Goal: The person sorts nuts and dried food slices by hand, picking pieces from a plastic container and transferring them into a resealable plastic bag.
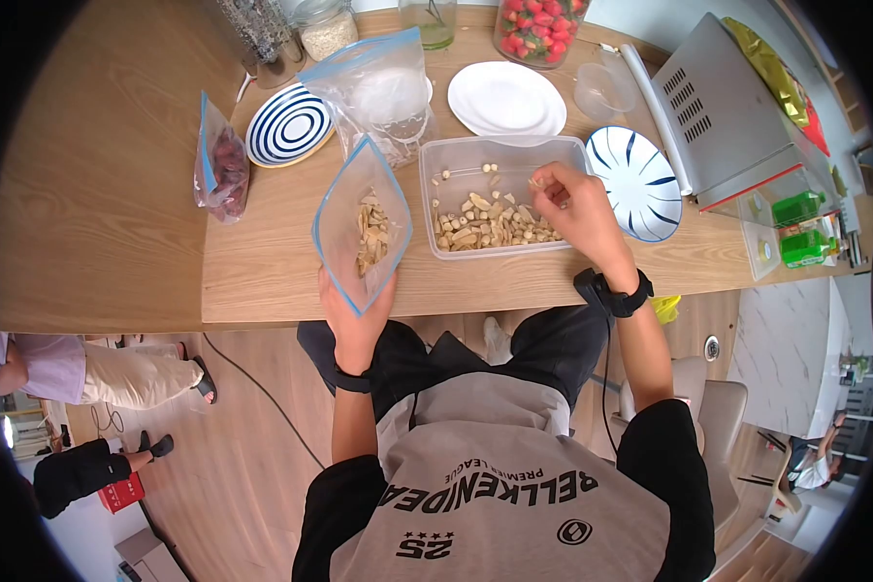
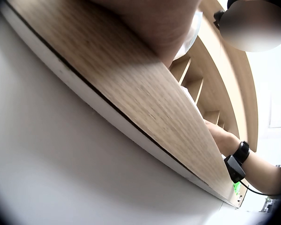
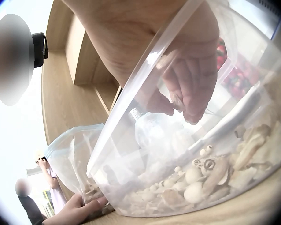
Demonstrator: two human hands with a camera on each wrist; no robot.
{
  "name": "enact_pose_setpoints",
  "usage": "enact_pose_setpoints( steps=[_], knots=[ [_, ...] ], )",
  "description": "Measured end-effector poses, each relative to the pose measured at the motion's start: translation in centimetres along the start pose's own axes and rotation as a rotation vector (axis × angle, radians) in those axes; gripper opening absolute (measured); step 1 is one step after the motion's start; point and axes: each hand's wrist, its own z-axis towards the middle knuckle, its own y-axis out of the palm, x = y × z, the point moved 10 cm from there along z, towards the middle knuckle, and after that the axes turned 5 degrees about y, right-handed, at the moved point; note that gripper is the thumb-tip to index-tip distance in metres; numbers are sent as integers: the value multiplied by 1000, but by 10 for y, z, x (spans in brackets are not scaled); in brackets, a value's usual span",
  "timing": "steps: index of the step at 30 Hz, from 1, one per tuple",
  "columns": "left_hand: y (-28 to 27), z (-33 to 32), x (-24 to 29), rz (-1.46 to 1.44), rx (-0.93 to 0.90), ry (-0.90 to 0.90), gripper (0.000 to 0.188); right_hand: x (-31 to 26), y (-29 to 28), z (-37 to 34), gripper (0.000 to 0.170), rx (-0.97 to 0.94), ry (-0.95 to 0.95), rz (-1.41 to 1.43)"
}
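Note:
A clear plastic box (image 1: 504, 254) on the table holds pale dried slices and round white pieces, also seen through the box wall (image 3: 145, 206) in the right wrist view. Over its right part, the right hand (image 1: 577, 209) pinches a small pale piece between thumb and fingertips; the same hand (image 3: 187, 79) shows behind the clear wall. To the left, the left hand (image 1: 359, 310) grips the bottom of an open zip bag (image 1: 336, 233) with blue edges, holding similar slices. In the left wrist view the left hand (image 2: 154, 23) is mostly cut off.
A striped plate (image 1: 289, 126), a bag of dark red pieces (image 1: 225, 170), another clear zip bag (image 1: 378, 87), a white plate (image 1: 506, 99) and a blue-lined plate (image 1: 640, 184) surround the box. Strawberries (image 1: 538, 29) stand behind; a grey appliance (image 1: 694, 107) is at right.

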Motion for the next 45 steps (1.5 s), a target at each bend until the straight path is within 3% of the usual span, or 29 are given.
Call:
enact_pose_setpoints(
  steps=[3, 6, 9, 27, 34, 36, 41, 43, 45],
  knots=[
    [-2, 3, 5, -1, -18, -7, 47, 0, 0, 0, 17, 10, 5, 10],
    [-2, 3, 5, -1, -21, -17, 45, 2, 0, 0, 17, -3, 23, 29],
    [1, 0, 1, 24, -13, 16, 60, 1, 0, 0, 18, -13, 37, 5],
    [0, 1, 2, 20, -18, 27, 61, -2, -2, -1, 17, 11, -40, -43],
    [-1, 0, 0, 47, 1, 30, 63, 1, -5, -1, 18, 60, 44, -57],
    [-6, 2, 5, 12, 24, 37, 43, -2, -5, -1, 17, 57, 78, -66],
    [-5, 0, -2, -14, 11, -31, 52, 2, -14, 2, 15, 135, 46, -48],
    [-5, 1, -6, -16, 19, -46, 59, -21, -16, 2, 13, 156, 1, 27],
    [-8, 4, -1, -54, 38, 3, 47, -57, -21, -1, 11, 199, -54, 138]
  ],
)
